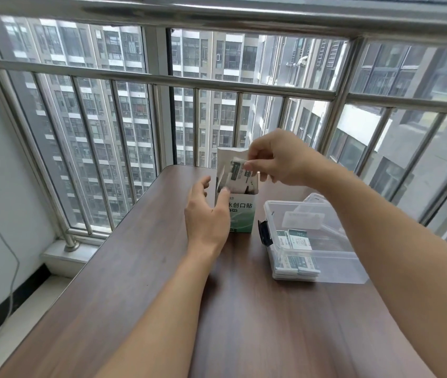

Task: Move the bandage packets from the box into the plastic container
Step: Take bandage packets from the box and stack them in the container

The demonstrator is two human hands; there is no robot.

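Observation:
A white and green bandage box (241, 214) stands upright on the brown table (140, 282), its top flap raised. My left hand (207, 214) wraps around the box's left side and steadies it. Just above the box's mouth, my right hand (274, 159) pinches a white and green bandage packet (240, 174) that is partly out of the box. More packets show inside the opening. To the right lies a clear plastic container (323, 271), open, with several bandage packets (297, 241) lying flat in it.
The container's clear lid (316, 200) stands behind it, and a black latch (264, 233) sits on its left end. Metal window bars (162, 77) rise just beyond the table's far edge. A grey cable (12, 263) hangs by the left wall.

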